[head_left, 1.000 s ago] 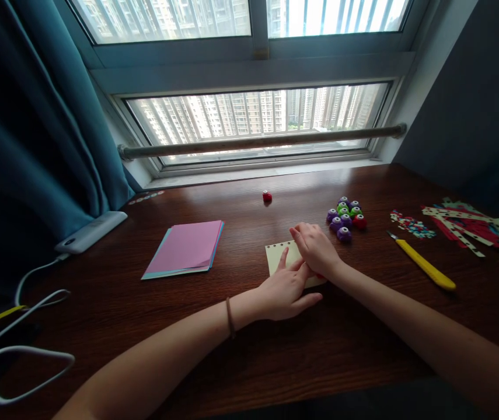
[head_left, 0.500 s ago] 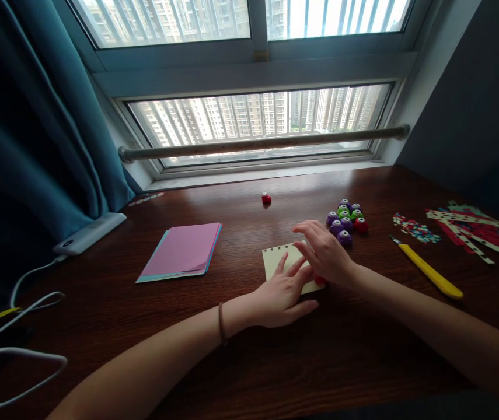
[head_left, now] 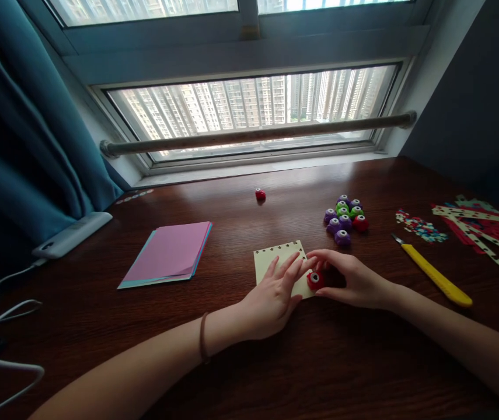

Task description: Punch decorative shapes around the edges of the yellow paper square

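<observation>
- Fingers of my right hand close loosely around the small red round paper punch, at 9 o'clock from the palm.
- My left hand lies flat and open on the pale yellow paper sheet; the punch sits at its right edge.

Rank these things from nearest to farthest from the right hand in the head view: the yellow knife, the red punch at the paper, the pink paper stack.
1. red punch, at the right hand, by its fingers.
2. yellow knife, on its right.
3. pink paper stack, far left, beyond the left hand.
</observation>
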### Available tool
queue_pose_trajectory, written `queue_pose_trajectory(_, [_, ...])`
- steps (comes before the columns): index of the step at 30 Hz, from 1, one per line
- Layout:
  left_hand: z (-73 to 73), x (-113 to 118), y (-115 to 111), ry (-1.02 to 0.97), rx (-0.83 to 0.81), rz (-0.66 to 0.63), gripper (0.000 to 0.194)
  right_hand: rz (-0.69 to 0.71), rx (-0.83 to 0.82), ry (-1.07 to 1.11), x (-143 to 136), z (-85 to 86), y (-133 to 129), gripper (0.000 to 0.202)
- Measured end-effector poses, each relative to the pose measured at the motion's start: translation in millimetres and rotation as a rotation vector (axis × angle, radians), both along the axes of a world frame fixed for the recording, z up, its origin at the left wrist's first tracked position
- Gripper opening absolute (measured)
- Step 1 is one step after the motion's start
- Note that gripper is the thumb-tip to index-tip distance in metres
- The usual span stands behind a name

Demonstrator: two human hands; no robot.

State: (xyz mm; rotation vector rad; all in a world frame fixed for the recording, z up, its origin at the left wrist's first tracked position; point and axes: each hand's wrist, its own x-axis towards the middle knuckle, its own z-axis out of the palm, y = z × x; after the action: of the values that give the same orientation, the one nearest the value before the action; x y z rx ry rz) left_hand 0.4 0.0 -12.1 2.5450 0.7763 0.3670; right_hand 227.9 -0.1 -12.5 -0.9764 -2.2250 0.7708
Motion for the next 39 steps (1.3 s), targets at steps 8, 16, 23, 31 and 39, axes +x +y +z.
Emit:
queue_pose_trajectory(8, [-2.2,2,-1,0.030,0.013,0.016,0.066,-0.004,-0.072,0.035,3,-4.5,3,0.059])
queue_pose_trajectory(16, [-1.9,2,-1,0.058,0.004,0.009,0.065,0.013,-0.122,0.013,7,-0.6,7,0.062])
queue_pose_trajectory(23, [-3.4,2,-1,0.075,0.024,0.025,0.062,0.023,-0.127,-0.007,8,2.4,7,0.061])
queue_pose_trajectory(31, [-2.2,2,-1,0.063,0.018,0.015,0.064,0.021,-0.114,-0.020,12,4.9,9,0.060])
queue_pose_trajectory(39, [-1.6,2,-1,0.079,0.016,0.018,0.064,-0.011,-0.122,0.002,21,11.2,15,0.056])
